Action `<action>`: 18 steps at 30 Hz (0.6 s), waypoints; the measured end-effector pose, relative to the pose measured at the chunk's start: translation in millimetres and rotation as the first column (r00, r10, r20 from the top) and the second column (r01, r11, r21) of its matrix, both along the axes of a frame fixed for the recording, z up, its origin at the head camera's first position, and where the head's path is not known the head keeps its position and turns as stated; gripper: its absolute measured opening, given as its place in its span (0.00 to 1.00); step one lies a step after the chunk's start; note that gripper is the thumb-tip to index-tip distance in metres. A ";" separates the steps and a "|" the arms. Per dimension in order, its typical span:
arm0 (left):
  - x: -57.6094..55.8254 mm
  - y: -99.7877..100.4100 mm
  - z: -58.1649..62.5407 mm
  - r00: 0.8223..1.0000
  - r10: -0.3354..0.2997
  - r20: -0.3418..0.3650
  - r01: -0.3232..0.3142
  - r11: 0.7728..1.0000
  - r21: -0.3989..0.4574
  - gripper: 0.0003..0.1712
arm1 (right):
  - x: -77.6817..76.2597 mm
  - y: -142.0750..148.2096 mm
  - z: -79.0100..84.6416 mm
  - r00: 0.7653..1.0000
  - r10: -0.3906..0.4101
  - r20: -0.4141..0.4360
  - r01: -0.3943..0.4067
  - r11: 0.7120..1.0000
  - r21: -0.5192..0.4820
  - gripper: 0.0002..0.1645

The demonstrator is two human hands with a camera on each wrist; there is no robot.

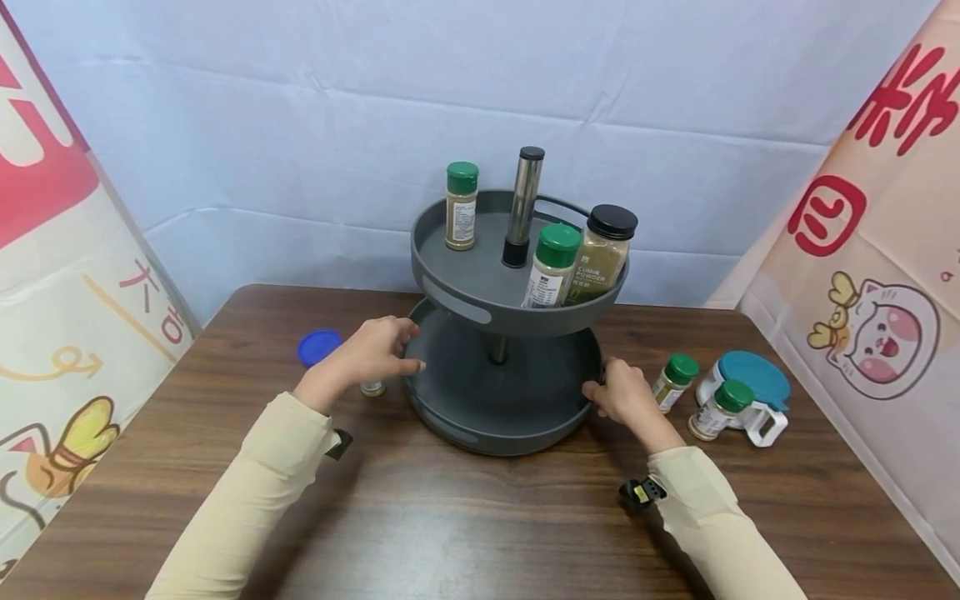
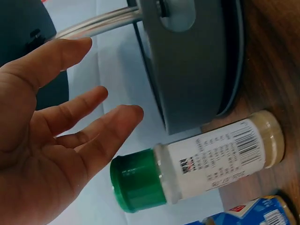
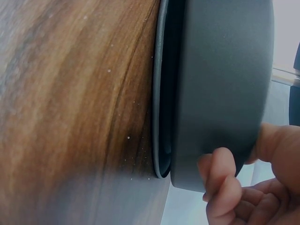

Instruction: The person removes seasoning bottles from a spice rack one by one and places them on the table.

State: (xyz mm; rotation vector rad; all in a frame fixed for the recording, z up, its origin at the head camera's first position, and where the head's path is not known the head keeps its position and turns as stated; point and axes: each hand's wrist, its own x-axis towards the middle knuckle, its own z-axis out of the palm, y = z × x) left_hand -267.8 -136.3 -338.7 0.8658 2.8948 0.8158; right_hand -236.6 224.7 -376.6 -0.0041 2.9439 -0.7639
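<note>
"Where's the rack [image 1: 517, 324]?"
"On the table [image 1: 450, 533]. The right hand [image 1: 625, 392] pinches the lower tray [image 1: 502, 443] by its rim, probably for steadiness."
"And the left hand [image 1: 367, 354]?"
"Fingers apart beside that tray, gripping nothing. 3 jars [image 1: 461, 208] stand in the upper tray [image 1: 480, 271], perhaps since its wall stops them slipping."

The round two-tier plastic rack [image 1: 517, 321] is dark grey, and its cylindrical metal post [image 1: 526, 200] is silver with a black top. The small clear cylindrical bottles [image 1: 461, 221] have green caps and white labels. The wide clear jar [image 1: 600, 258] has a black lid. The white handled jug [image 1: 753, 382] has a teal lid. The wooden table [image 1: 450, 517] is brown with darker grain. The fabric sleeves [image 1: 247, 492] are cream. The hanging back cloth [image 1: 337, 150] is pale blue; the right cloth [image 1: 772, 304] has red characters on pale pink.
</note>
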 end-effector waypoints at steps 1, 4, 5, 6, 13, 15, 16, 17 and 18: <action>0.9 -0.2 -1.3 1.000 -0.001 0.003 0.001 1.000 -0.006 0.28 | 0.0 -0.2 0.0 1.000 0.001 0.000 -0.001 1.000 0.001 0.31; 3.7 0.4 -4.7 1.000 -0.002 0.001 0.002 1.000 -0.015 0.25 | 0.0 -0.4 0.0 1.000 0.002 -0.006 -0.002 1.000 -0.001 0.30; 4.3 0.8 -6.3 1.000 0.001 -0.003 -0.001 1.000 -0.020 0.24 | 0.0 -0.3 0.1 1.000 0.003 -0.007 -0.003 1.000 -0.001 0.30; 5.0 1.5 -7.6 1.000 0.006 -0.009 -0.006 1.000 -0.025 0.23 | 0.0 -0.3 0.2 1.000 0.004 -0.009 -0.004 1.000 -0.001 0.30; 9.3 10.6 -15.3 0.996 0.063 -0.063 -0.069 0.993 -0.097 0.18 | 0.3 -0.7 0.5 1.000 0.004 -0.011 -0.004 1.000 -0.004 0.28; 11.9 13.6 -16.3 0.994 0.085 -0.069 -0.093 0.988 -0.125 0.16 | 0.5 -0.9 0.6 1.000 0.003 -0.012 -0.003 1.000 -0.007 0.27; 13.4 15.0 -16.8 0.993 0.098 -0.072 -0.107 0.985 -0.135 0.15 | 0.6 -0.9 0.7 1.000 0.003 -0.011 -0.003 1.000 -0.008 0.27; 15.0 16.5 -16.8 0.991 0.116 -0.070 -0.125 0.982 -0.142 0.15 | 0.7 -1.0 0.7 1.000 0.004 -0.011 -0.004 1.000 -0.008 0.28; 16.3 17.7 -17.2 0.989 0.133 -0.070 -0.142 0.979 -0.148 0.14 | 0.7 -1.0 0.8 1.000 0.004 -0.010 -0.004 1.000 -0.007 0.28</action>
